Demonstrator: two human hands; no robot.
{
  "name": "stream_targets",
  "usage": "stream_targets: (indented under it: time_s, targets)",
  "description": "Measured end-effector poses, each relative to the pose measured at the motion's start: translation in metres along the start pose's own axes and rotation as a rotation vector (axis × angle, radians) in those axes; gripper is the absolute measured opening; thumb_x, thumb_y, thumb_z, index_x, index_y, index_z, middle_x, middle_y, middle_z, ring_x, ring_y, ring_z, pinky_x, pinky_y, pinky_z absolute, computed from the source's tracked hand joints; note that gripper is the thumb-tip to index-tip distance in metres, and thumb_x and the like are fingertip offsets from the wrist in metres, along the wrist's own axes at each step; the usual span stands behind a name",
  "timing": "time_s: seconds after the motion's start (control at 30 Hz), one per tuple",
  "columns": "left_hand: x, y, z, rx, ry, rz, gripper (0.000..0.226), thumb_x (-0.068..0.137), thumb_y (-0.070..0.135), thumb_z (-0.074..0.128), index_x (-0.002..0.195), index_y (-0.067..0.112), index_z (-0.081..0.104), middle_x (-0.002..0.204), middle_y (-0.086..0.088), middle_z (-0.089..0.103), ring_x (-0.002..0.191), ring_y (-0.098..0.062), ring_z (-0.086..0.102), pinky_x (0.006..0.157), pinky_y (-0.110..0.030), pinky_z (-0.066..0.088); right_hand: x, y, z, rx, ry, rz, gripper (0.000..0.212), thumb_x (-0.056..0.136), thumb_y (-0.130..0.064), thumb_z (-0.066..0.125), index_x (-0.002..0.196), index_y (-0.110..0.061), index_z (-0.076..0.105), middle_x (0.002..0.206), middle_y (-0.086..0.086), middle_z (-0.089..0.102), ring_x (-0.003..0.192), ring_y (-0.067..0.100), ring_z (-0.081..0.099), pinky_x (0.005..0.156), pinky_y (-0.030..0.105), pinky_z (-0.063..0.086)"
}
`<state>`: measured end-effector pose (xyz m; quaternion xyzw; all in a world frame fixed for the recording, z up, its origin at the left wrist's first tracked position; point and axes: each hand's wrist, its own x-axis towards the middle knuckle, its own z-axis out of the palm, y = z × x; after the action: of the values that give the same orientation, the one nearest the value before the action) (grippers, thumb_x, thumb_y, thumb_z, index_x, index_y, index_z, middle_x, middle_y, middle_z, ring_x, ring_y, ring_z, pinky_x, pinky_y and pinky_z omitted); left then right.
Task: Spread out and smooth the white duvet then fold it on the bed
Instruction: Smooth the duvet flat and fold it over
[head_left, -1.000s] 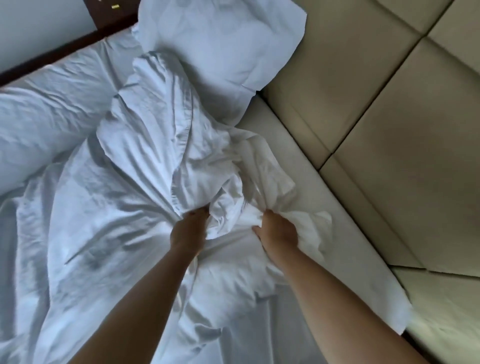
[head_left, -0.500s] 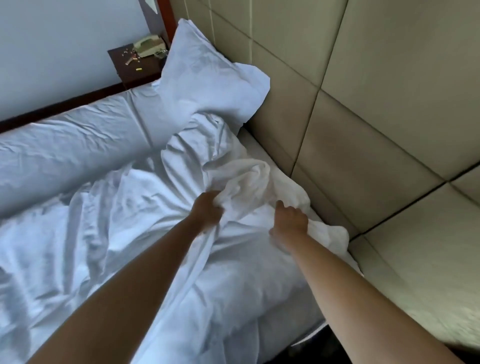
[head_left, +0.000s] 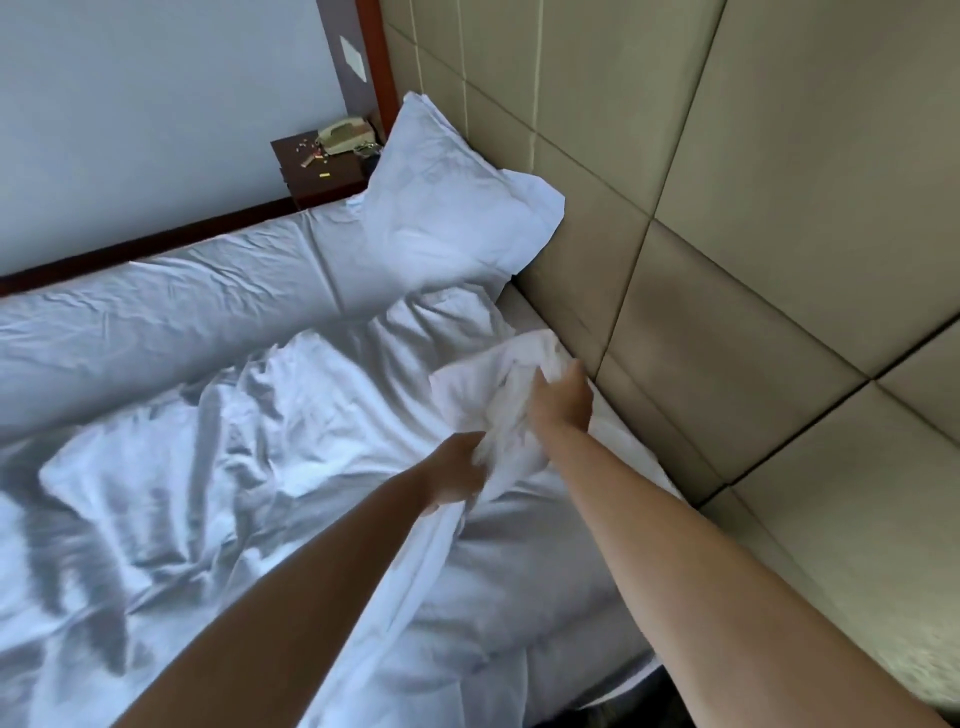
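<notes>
At frame centre, the left hand (head_left: 457, 475) has its grip closed around a bunched fold of the crumpled white fabric duvet (head_left: 218, 467), which lies across the bed (head_left: 545, 597). The right hand (head_left: 563, 400) clutches the same bunch beside the beige padded headboard (head_left: 727, 260). No writing is legible.

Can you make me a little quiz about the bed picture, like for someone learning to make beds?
1. True or false: the left hand grips the white duvet.
2. What leans against the padded headboard? A) pillow B) towel C) book
3. Fill in: on the dark nightstand sits a ____.

Key: 1 true. 2 A. 3 telephone. The right hand also holds duvet fabric.
</notes>
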<state>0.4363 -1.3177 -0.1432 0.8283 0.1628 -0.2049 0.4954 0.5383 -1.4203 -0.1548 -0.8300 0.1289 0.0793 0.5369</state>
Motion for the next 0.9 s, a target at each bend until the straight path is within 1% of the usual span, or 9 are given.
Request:
stream_targets:
  time_s: [0.1,0.2,0.3,0.37,0.43,0.57,0.7,0.8,0.9]
  targets:
    - [-0.008,0.044,0.01,-0.104,0.128,0.182,0.06,0.06,-0.002,0.041,0.115,0.006,0.063,0.092,-0.005,0.062,0.083,-0.015,0.056,0.069,-0.023,0.044,-0.007,-0.047,-0.05,0.151,0.274,-0.216,0.027,0.096,-0.024,0.047,0.115,-0.005,0.045,0.111,0.014,0.062,0.1,0.032,0.059,0.071,0.029,0.038]
    - [-0.014,0.064,0.032,-0.064,0.045,0.266,0.062,0.063,-0.008,0.044,0.12,0.01,0.063,0.1,-0.003,0.063,0.093,-0.015,0.057,0.068,-0.017,0.044,-0.008,-0.033,-0.091,0.124,0.428,-0.191,0.031,0.098,-0.026,0.045,0.119,-0.003,0.044,0.115,0.016,0.061,0.104,0.033,0.059,0.074,0.033,0.039]
    - [-0.012,0.027,0.062,0.355,-0.065,0.286,0.066,0.073,-0.009,0.053,0.134,0.016,0.05,0.123,-0.004,0.056,0.117,-0.022,0.052,0.085,-0.018,0.041,0.005,0.062,-0.1,-0.154,0.237,0.223,0.048,0.094,-0.023,0.052,0.136,-0.002,0.04,0.132,0.019,0.053,0.118,0.038,0.053,0.092,0.041,0.044]
    - [-0.015,-0.023,0.078,0.768,-0.125,0.168,0.085,0.077,0.006,0.065,0.149,0.026,0.024,0.148,-0.002,0.034,0.135,-0.026,0.033,0.107,-0.039,0.034,0.004,0.132,-0.091,-0.261,0.049,0.517,0.06,0.085,-0.023,0.06,0.138,-0.005,0.041,0.131,0.019,0.052,0.116,0.039,0.055,0.096,0.045,0.048]
    - [-0.023,-0.073,0.084,1.019,-0.159,0.002,0.102,0.077,0.017,0.071,0.151,0.033,0.003,0.157,-0.002,0.012,0.143,-0.027,0.016,0.111,-0.056,0.023,-0.01,0.172,-0.076,-0.254,-0.079,0.605,0.059,0.087,-0.023,0.055,0.141,-0.006,0.037,0.133,0.02,0.049,0.118,0.038,0.054,0.099,0.046,0.047]
    - [-0.037,-0.139,0.084,1.183,-0.132,-0.172,0.111,0.075,0.028,0.075,0.15,0.035,-0.007,0.159,-0.007,-0.008,0.147,-0.026,0.0,0.111,-0.06,0.016,-0.048,0.2,-0.043,-0.196,-0.296,0.598,0.054,0.092,-0.026,0.048,0.14,-0.003,0.038,0.139,0.02,0.046,0.125,0.037,0.047,0.105,0.048,0.04]
    - [-0.037,-0.155,0.086,1.216,-0.049,-0.135,0.118,0.073,0.037,0.076,0.149,0.036,-0.015,0.157,-0.009,-0.022,0.144,-0.033,-0.018,0.105,-0.071,0.007,-0.057,0.217,-0.009,0.13,-0.219,0.646,0.063,0.086,-0.029,0.063,0.14,-0.011,0.036,0.135,0.012,0.05,0.121,0.03,0.051,0.103,0.039,0.043]
    - [-0.035,-0.164,0.084,1.211,-0.1,-0.148,0.132,0.065,0.05,0.08,0.145,0.038,-0.024,0.154,-0.007,-0.031,0.142,-0.036,-0.024,0.101,-0.075,0.004,-0.061,0.219,0.015,0.406,-0.253,0.728,0.064,0.077,-0.038,0.073,0.131,-0.018,0.047,0.123,0.006,0.061,0.107,0.024,0.06,0.085,0.036,0.053]
    - [-0.04,-0.176,0.084,1.211,-0.103,-0.152,0.134,0.064,0.054,0.078,0.143,0.036,-0.028,0.154,-0.006,-0.032,0.142,-0.036,-0.024,0.101,-0.076,0.003,-0.056,0.22,0.039,0.5,-0.276,0.754,0.061,0.073,-0.03,0.078,0.126,-0.01,0.055,0.114,0.009,0.067,0.099,0.026,0.066,0.087,0.041,0.055]
